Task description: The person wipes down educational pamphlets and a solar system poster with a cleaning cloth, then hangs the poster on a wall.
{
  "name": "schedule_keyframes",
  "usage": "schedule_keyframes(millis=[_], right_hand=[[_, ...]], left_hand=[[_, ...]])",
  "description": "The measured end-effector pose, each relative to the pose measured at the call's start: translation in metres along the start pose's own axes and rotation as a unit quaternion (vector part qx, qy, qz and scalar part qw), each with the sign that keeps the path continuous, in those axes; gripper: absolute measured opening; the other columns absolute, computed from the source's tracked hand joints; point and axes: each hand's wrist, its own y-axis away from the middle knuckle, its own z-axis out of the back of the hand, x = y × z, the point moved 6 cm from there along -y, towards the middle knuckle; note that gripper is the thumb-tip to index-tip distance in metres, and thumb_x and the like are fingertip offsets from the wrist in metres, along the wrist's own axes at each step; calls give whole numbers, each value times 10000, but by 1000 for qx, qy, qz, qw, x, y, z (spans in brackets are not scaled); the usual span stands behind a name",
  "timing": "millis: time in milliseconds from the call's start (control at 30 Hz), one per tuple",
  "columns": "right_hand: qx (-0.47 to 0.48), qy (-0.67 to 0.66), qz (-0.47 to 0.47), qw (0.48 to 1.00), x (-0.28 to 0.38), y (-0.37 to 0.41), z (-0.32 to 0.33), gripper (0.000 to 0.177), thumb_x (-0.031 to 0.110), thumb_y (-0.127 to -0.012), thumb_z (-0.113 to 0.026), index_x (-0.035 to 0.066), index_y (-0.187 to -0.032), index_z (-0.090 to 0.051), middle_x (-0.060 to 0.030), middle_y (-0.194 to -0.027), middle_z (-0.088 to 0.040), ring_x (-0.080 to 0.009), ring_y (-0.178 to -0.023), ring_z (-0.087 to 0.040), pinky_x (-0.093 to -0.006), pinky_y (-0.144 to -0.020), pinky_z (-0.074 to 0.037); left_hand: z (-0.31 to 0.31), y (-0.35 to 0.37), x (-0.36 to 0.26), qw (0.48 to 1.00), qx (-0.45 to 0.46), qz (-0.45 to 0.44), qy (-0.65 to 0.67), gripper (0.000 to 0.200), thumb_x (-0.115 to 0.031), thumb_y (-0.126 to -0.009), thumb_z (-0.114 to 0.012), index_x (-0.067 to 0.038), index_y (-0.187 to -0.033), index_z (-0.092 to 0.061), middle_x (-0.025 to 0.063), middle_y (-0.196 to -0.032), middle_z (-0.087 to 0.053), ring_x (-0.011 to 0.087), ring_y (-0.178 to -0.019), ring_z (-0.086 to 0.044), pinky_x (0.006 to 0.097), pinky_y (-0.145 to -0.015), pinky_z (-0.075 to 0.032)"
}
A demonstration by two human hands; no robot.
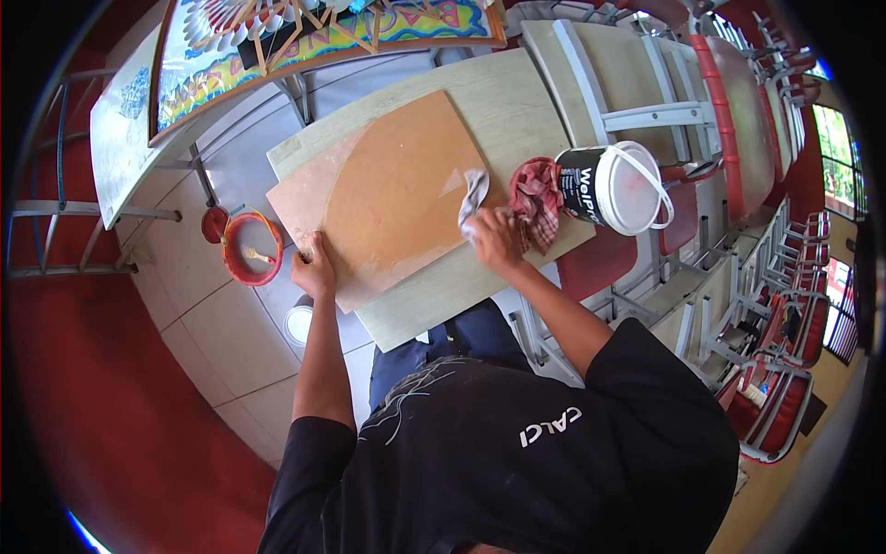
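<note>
I see left hand (314, 274) pinching the brown board (397, 185), likely steadying it flat on the table (517, 102), right hand (496, 242) bunched round a pale cloth (474, 196) at its right edge, beside checked cloth (537, 196).

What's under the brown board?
The pale tabletop shows on several sides of the brown board. Whatever lies directly beneath it is covered, so can't be seen.

Board (392, 194) open btwn L hand (315, 272) & R hand (496, 242); checked cloth (538, 198) + bucket (629, 189) block way past R hand.
</note>
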Motion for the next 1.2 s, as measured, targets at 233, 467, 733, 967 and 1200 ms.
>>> schedule_keyframes(millis=[233, 467, 733, 967, 1200], right_hand=[[-253, -152, -18, 955, -13, -85, 60, 235, 110, -795, -639, 36, -1015, -598, -174, -979, -613, -365, -952, -569, -441, -818, -458], [-183, 125, -132, 966, 47, -123, -27, 220, 200, -796, -623, 71, -969, -584, -162, -924, -588, -357, -889, -575, -479, -720, -480], [151, -287, 300, 897, 228, 37, -81, 300, 99, -758, -628, 41, -1052, -603, -161, -1006, -616, -319, -935, -606, -423, -813, -497], [-247, -61, -49, 966, 66, -181, 7, 268, 139, -812, -610, 39, -1060, -598, -180, -974, -583, -349, -947, -576, -438, -824, -460], [-173, 14, -132, 976, 156, -237, -87, 301, 131, -735, -656, 92, -1027, -597, -129, -1070, -583, -310, -952, -596, -421, -783, -490]], left_hand=[[-5, 3, 22, 974, 50, 116, 187, 509, -394, -992, -409, 19, -738, -566, 48, -566, -496, 146, -540, -433, 344, -523, -390], [-5, -2, 26, 989, 11, 30, 143, 409, -287, -975, -431, 34, -741, -529, 41, -579, -459, 127, -578, -396, 327, -554, -370], [-25, 4, 47, 913, 117, 169, 352, 340, -298, -991, -414, -72, -755, -506, -54, -585, -390, 58, -500, -355, 261, -438, -296], [1, -2, 24, 971, 38, 68, 224, 257, -191, -908, -544, 6, -1065, -597, 161, -682, -602, 226, -593, -560, 355, -608, -468], [9, -2, 10, 972, 33, 44, 226, 207, -103, -902, -537, 52, -1021, -606, 184, -749, -622, 226, -621, -580, 331, -627, -473]])
